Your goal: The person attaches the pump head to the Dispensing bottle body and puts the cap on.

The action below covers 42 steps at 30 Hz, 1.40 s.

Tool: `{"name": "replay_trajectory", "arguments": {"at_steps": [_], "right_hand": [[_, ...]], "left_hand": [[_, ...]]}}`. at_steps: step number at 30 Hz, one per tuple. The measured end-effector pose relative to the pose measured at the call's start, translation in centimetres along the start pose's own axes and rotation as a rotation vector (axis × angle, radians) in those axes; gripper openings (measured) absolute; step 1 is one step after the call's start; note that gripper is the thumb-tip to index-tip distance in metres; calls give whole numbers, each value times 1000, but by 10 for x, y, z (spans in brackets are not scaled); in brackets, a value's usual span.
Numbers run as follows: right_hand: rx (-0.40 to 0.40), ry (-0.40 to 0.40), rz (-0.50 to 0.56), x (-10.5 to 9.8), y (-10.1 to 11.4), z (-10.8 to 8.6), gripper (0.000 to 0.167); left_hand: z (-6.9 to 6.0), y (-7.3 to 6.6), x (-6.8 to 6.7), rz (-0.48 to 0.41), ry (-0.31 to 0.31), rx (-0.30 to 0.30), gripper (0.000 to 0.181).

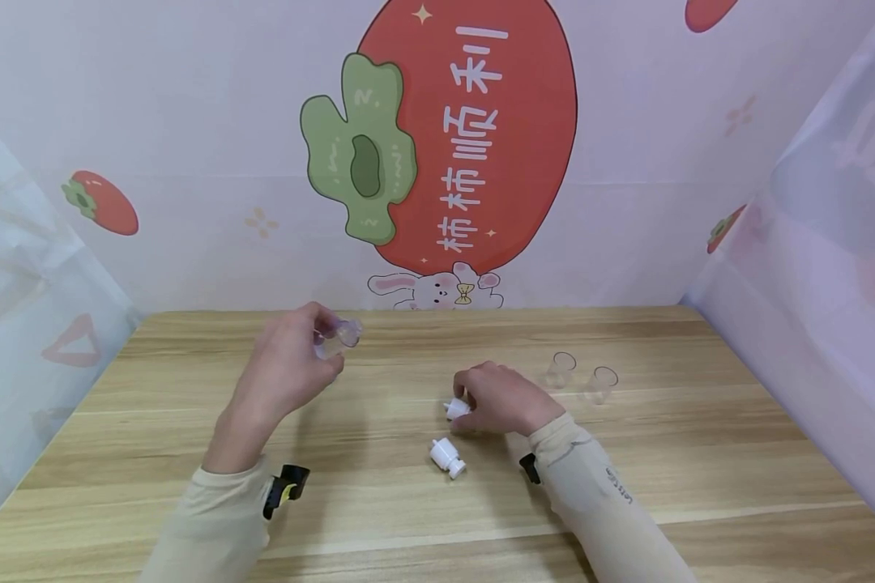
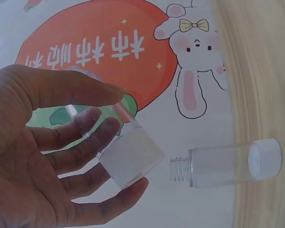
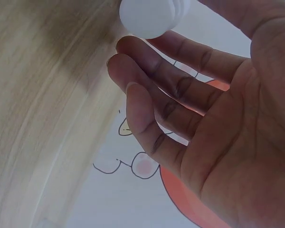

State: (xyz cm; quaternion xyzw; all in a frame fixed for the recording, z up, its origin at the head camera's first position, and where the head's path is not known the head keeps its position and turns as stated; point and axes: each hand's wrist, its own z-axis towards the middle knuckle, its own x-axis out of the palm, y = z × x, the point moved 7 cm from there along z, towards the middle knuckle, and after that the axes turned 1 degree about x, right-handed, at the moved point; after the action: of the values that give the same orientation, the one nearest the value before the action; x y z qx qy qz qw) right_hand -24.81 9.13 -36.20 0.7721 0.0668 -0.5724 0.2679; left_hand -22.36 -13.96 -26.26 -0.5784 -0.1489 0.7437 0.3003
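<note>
My left hand [image 1: 288,364] grips a clear bottle with a white base [image 2: 132,159] above the far left of the table, thumb on one side and fingers on the other. Close by, a second clear bottle [image 2: 216,164] stands upright on its white base, its threaded neck uncapped. Near the middle of the table, my right hand [image 1: 501,398] pinches a small white pump head [image 1: 457,409] between thumb and fingers. The right wrist view shows just part of that white piece [image 3: 149,16] at its top edge. Another white pump head [image 1: 448,458] lies on its side, nearer me.
Two clear caps [image 1: 561,369] stand on the wooden table [image 1: 663,478], right of my right hand. A printed white cloth [image 1: 211,105] rises behind the table and along both sides. Each wrist carries a black strap mount [image 1: 286,488].
</note>
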Motion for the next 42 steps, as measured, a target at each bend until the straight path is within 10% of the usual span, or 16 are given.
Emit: {"name": "replay_trajectory", "arguments": {"at_steps": [42], "right_hand": [[-12,-17,-3,3,0,1,20]], "left_hand": [[-2,-19,28,52,7,70,28]]}}
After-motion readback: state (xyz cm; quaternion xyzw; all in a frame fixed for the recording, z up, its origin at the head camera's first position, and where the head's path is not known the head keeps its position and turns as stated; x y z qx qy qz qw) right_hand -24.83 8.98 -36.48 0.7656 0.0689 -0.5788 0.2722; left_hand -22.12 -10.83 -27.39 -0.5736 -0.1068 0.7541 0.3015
